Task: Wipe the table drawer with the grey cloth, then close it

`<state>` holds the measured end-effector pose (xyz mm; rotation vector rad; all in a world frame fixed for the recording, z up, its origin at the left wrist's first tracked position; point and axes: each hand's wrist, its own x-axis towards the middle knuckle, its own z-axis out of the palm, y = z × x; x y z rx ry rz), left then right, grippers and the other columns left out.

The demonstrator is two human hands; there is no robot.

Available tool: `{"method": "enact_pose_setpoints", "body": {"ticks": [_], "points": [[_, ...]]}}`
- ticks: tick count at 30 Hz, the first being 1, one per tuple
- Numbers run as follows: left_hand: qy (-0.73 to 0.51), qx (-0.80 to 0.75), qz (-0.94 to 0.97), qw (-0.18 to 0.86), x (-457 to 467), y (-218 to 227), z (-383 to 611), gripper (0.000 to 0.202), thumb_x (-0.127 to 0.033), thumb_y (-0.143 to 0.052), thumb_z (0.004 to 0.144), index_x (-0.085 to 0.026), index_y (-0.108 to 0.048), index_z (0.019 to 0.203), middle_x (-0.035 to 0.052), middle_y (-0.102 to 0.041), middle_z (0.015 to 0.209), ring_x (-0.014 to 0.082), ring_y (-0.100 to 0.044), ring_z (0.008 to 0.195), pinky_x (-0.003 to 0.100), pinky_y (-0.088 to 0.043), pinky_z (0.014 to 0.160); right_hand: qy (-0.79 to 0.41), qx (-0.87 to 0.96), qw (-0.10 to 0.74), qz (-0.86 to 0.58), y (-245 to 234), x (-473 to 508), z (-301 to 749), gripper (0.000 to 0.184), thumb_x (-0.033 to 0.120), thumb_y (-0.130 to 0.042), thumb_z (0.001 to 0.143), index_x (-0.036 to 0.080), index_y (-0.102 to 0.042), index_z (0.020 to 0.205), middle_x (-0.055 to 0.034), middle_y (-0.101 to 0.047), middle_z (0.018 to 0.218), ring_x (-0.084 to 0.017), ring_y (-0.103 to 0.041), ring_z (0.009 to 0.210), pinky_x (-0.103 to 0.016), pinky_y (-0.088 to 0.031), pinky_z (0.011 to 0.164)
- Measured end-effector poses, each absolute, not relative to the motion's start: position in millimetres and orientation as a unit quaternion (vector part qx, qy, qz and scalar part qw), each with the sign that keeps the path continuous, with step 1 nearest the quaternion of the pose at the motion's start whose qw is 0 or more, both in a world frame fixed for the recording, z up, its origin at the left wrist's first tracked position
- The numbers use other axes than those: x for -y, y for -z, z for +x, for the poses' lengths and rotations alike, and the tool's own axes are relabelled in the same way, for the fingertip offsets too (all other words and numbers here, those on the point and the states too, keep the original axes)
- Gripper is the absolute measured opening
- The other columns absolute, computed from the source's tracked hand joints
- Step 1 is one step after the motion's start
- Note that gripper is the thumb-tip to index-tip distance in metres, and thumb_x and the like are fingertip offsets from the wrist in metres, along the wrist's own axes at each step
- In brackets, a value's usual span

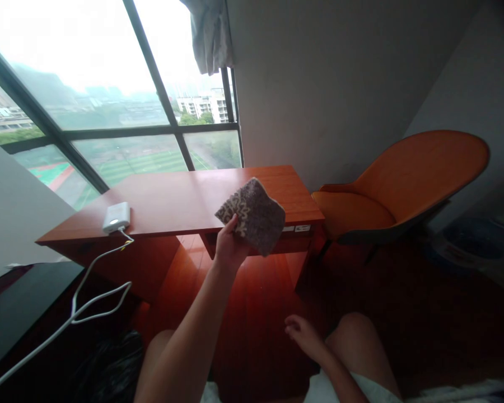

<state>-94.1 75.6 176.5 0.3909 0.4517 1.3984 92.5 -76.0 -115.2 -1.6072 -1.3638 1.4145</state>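
My left hand (232,246) is closed on a folded cloth (261,218), grey-brown and plush, with a beige and dark pattern along its left side. The thumb lies over the patterned part, and the other fingers are hidden beneath. From my viewpoint the cloth overlaps the front edge of a reddish-brown wooden desk (168,201); whether it touches the desk I cannot tell. Beside my right knee, my right hand (306,336) hangs with nothing in it, its fingers loosely curled and slightly apart.
On the desk's left part stands a small white box-shaped device (116,217), its white cable (94,263) looping down to the lower left. An orange chair (428,179) stands to the right. Behind the desk is a window (121,112). A black plastic bag (113,364) sits at lower left.
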Motion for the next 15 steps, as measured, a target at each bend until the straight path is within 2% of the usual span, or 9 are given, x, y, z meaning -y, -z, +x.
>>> {"method": "enact_pose_setpoints", "body": {"ticks": [2,4,9,15], "points": [[-0.689,-0.176,0.189,0.677,-104,-189,-85,0.026,-0.025,-0.048,0.089,-0.013,-0.064,0.107,0.0081,-0.072,0.101,0.0196,-0.065,0.101,0.033,-0.05,0.093,-0.526,0.525,0.285,-0.605,114,77,91,0.025,0.028,-0.051,0.071,0.018,-0.064,0.09,-0.0082,-0.07,0.09,-0.02,-0.064,0.085,-0.032,-0.048,0.078],[-0.71,-0.249,0.167,0.637,-125,-187,-81,0.023,-0.026,-0.046,0.09,-0.017,-0.063,0.104,0.0057,-0.072,0.097,0.0168,-0.066,0.094,0.031,-0.052,0.088,-0.521,0.53,0.277,-0.61,111,78,93,0.025,0.027,-0.051,0.072,0.017,-0.065,0.09,-0.0093,-0.07,0.093,-0.021,-0.064,0.088,-0.034,-0.047,0.081],[-0.625,-0.434,0.121,0.637,-132,-142,-93,0.012,-0.021,-0.053,0.086,-0.017,-0.058,0.096,0.0042,-0.066,0.077,0.0162,-0.066,0.072,0.037,-0.056,0.076,-0.508,0.552,0.248,-0.613,110,77,98,0.023,0.024,-0.049,0.074,0.019,-0.064,0.091,-0.0076,-0.07,0.094,-0.021,-0.063,0.094,-0.034,-0.045,0.083],[-0.584,-0.507,0.166,0.612,-118,-119,-111,0.016,-0.03,-0.057,0.085,-0.017,-0.055,0.094,0.005,-0.067,0.072,0.0173,-0.068,0.067,0.03,-0.057,0.064,-0.505,0.566,0.225,-0.612,109,76,93,0.023,0.021,-0.047,0.075,0.02,-0.063,0.091,-0.0061,-0.069,0.092,-0.019,-0.063,0.09,-0.031,-0.046,0.082]]}}
